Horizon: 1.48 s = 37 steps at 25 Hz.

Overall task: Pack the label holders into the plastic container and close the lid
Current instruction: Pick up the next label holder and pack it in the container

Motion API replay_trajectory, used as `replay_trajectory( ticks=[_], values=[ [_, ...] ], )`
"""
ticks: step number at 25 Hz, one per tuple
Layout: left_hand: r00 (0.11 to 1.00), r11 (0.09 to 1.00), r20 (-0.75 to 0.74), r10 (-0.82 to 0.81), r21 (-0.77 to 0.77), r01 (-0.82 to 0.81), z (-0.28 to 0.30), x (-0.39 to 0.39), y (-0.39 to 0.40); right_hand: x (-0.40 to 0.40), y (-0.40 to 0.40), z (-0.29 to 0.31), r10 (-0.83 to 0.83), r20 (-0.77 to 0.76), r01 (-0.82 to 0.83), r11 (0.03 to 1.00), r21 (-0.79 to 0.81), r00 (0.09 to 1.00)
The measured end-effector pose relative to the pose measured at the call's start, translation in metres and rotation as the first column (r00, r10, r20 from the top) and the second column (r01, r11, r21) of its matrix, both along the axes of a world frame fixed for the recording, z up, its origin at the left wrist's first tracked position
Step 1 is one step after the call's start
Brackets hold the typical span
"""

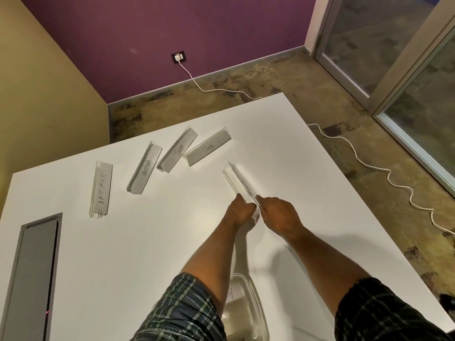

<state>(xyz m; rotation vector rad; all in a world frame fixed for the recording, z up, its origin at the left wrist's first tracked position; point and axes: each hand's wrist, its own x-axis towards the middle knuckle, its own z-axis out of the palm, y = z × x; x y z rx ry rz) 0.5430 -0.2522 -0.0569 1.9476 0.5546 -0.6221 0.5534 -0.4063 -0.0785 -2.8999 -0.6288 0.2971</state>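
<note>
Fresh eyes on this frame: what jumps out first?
Both hands, left hand and right hand, grip one clear label holder mid-table. Four labelled holders fan out behind: BATMAN, ALPHA, TIGER, DOG. The plastic container sits near-edge, between the forearms.

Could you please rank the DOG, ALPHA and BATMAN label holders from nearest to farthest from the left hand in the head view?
From the left hand:
1. DOG holder, up ahead, slightly left.
2. ALPHA holder, farther left.
3. BATMAN holder, far left.
</note>
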Motion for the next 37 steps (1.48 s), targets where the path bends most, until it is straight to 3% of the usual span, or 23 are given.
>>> replay_trajectory(
  ticks=[2, 5, 12, 18, 21, 23, 26, 29, 32, 37],
  values=[
    [0.981, 0.975, -0.040, 0.189, -0.108, -0.192, 0.009, -0.004, 0.002, -0.008, 0.005, 0.009, 0.046, 0.054, -0.048, 0.998, 0.039, 0.997],
    [0.947, 0.945, -0.010, 0.322, -0.061, -0.322, 0.023, -0.013, 0.020, -0.023, 0.015, 0.025, 0.192, 0.148, -0.202, 0.978, 0.056, 0.970],
    [0.953, 0.940, -0.077, 0.292, -0.161, -0.301, 0.060, -0.075, 0.073, -0.064, 0.034, 0.056, 0.507, 0.287, -0.554, 0.824, 0.115, 0.813],
    [0.967, 0.936, -0.143, 0.213, -0.255, -0.244, 0.084, -0.126, 0.121, -0.077, 0.029, 0.080, 0.291, 0.321, -0.380, 0.886, 0.265, 0.901],
    [0.977, 0.960, -0.175, 0.121, -0.230, -0.160, 0.096, -0.149, 0.136, -0.085, 0.023, 0.091, 0.241, 0.248, -0.315, 0.891, 0.328, 0.938],
    [0.985, 0.976, -0.171, 0.015, -0.211, -0.051, 0.103, -0.165, 0.143, -0.095, 0.025, 0.096, 0.315, 0.193, -0.358, 0.900, 0.251, 0.929],
    [0.981, 0.977, -0.134, -0.143, -0.175, 0.119, 0.111, -0.185, 0.145, -0.108, 0.027, 0.099, 0.506, 0.164, -0.530, 0.829, 0.178, 0.847],
    [0.965, 0.969, -0.108, -0.240, -0.088, 0.231, 0.115, -0.206, 0.147, -0.127, 0.031, 0.103, 0.638, 0.016, -0.626, 0.750, 0.215, 0.770],
    [0.938, 0.951, -0.153, -0.310, -0.048, 0.306, 0.116, -0.220, 0.149, -0.146, 0.037, 0.097, 0.688, -0.069, -0.661, 0.717, 0.219, 0.723],
    [0.868, 0.892, -0.241, -0.434, 0.021, 0.452, 0.112, -0.233, 0.147, -0.161, 0.050, 0.079, 0.756, -0.110, -0.756, 0.653, 0.047, 0.645]
  ],
)
